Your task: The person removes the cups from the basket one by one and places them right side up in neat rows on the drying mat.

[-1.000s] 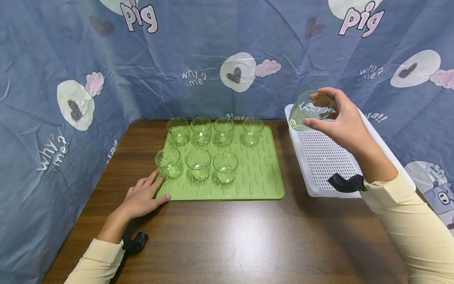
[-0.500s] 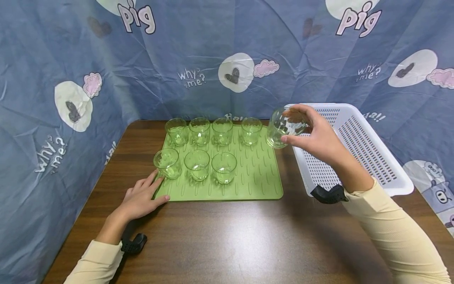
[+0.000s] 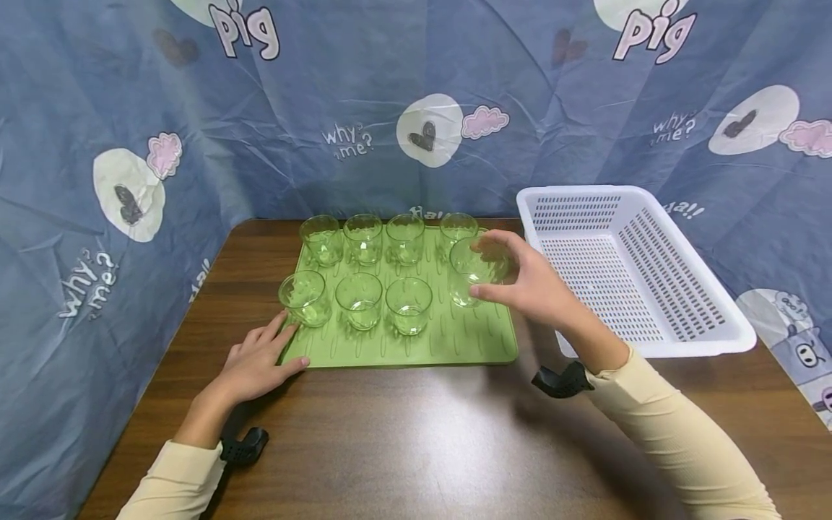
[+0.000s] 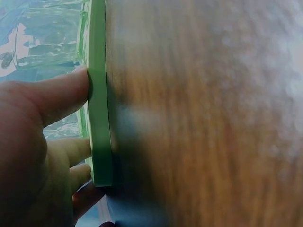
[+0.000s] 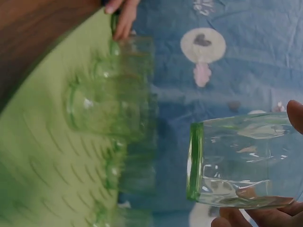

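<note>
My right hand point(image 3: 538, 285) holds a clear glass cup point(image 3: 464, 278) between thumb and fingers, over the right part of a green ribbed mat point(image 3: 471, 350). In the right wrist view the glass point(image 5: 236, 163) shows its thick base pointing away from the hand, above the mat. My left hand point(image 3: 256, 361) rests at the mat's front left corner; its thumb and fingers touch the mat's edge point(image 4: 98, 109). Nearest to it stands a glass point(image 3: 305, 300), first of three in the front row, with a middle glass point(image 3: 360, 303) and a right glass point(image 3: 409, 307). Several more glasses stand behind.
A white perforated plastic basket point(image 3: 705, 347) stands to the right of the mat. Both are on a dark brown wooden table point(image 3: 403, 433). A blue printed cloth point(image 3: 377, 65) hangs behind and along the sides.
My right hand has carried the glass left and down, from over the basket to over the mat's right part, uncovering the basket's inside. The left hand has stayed in place.
</note>
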